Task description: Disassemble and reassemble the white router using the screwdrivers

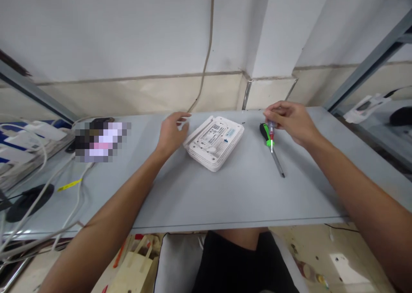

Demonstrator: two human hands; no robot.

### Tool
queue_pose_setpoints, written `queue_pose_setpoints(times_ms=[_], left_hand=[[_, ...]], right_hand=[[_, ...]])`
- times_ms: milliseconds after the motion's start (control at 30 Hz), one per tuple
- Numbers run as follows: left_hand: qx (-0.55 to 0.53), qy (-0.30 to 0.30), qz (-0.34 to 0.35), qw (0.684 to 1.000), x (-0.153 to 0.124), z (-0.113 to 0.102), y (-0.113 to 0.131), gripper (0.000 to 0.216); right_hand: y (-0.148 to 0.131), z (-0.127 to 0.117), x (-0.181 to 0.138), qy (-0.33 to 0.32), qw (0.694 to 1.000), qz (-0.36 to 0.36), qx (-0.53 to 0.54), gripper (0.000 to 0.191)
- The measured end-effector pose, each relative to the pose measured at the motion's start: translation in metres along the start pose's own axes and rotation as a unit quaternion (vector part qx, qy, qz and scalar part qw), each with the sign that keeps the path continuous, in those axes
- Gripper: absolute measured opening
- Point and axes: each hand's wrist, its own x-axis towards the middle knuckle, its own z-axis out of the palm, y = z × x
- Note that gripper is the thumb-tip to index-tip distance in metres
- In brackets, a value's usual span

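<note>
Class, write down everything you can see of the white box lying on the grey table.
The white box is a flat, rounded-cornered casing, plastic by its look, lying askew and underside up on the grey table. Printed labels and a small blue mark show on top; its sides are ribbed. The left hand is at its left edge, contact unclear. A green-handled screwdriver lies apart to its right.

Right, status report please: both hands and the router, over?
Left hand open, touching white router at its left edge. Right hand pinching small red screwdriver over green-handled screwdriver. Nothing in the way.
</note>
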Motion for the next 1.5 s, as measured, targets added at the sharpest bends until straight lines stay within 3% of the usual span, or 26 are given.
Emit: queue_pose_setpoints(times_ms=[67, 100, 233, 300, 367, 433, 533, 733, 867, 1033, 1100, 1233, 1333, 1500], left_hand=[[0.005, 0.013, 0.005, 1.0, -0.008, -0.004, 0.016, 0.023], [0.006, -0.019, 0.016, 1.0, -0.014, -0.003, 0.025, 0.026], [0.096, -0.133, 0.071, 0.984, -0.038, 0.01, 0.053, 0.073], [0.114, -0.161, 0.094, 0.976, -0.039, 0.014, 0.052, 0.085], [0.075, -0.196, 0.121, 0.97, -0.032, 0.012, 0.041, 0.084], [0.001, -0.24, 0.148, 0.959, -0.021, 0.006, 0.03, 0.082], [-0.085, -0.273, 0.137, 0.948, -0.011, -0.004, 0.021, 0.078], [-0.087, -0.271, 0.111, 0.952, -0.015, -0.003, 0.026, 0.093], [-0.1, -0.27, 0.082, 0.954, -0.017, -0.001, 0.033, 0.091], [-0.134, -0.256, 0.092, 0.953, -0.018, 0.0, 0.039, 0.095], [-0.141, -0.246, 0.106, 0.953, -0.018, 0.0, 0.041, 0.1], [-0.151, -0.222, 0.12, 0.956, -0.019, -0.003, 0.044, 0.109], [-0.163, -0.225, 0.104, 0.955, -0.019, -0.005, 0.045, 0.113], [-0.225, -0.22, 0.065, 0.947, -0.018, -0.01, 0.046, 0.106]], right_hand=[[0.012, 0.008, 0.008, -0.015, 0.999, -0.021, -0.019, 0.032], [0.017, 0.011, 0.007, -0.022, 0.998, -0.037, -0.043, 0.031], [0.028, 0.017, -0.007, -0.022, 0.964, -0.133, -0.229, 0.023], [0.029, 0.018, -0.01, -0.029, 0.935, -0.179, -0.306, 0.02], [0.03, 0.018, -0.01, -0.03, 0.918, -0.2, -0.34, 0.019], [0.03, 0.018, -0.009, -0.008, 0.917, -0.194, -0.348, 0.017], [0.03, 0.018, -0.01, 0.02, 0.923, -0.164, -0.347, 0.016], [0.036, 0.017, -0.012, 0.025, 0.924, -0.167, -0.343, 0.019], [0.045, 0.019, -0.011, -0.004, 0.911, -0.187, -0.367, 0.018], [0.043, 0.019, -0.014, -0.012, 0.908, -0.254, -0.334, 0.036], [0.037, 0.02, -0.017, -0.041, 0.907, -0.292, -0.299, 0.051], [0.028, 0.026, -0.025, -0.173, 0.89, -0.306, -0.29, 0.096], [0.026, 0.03, -0.029, -0.218, 0.887, -0.282, -0.294, 0.099], [0.02, 0.031, -0.03, -0.221, 0.908, -0.282, -0.217, 0.1]])
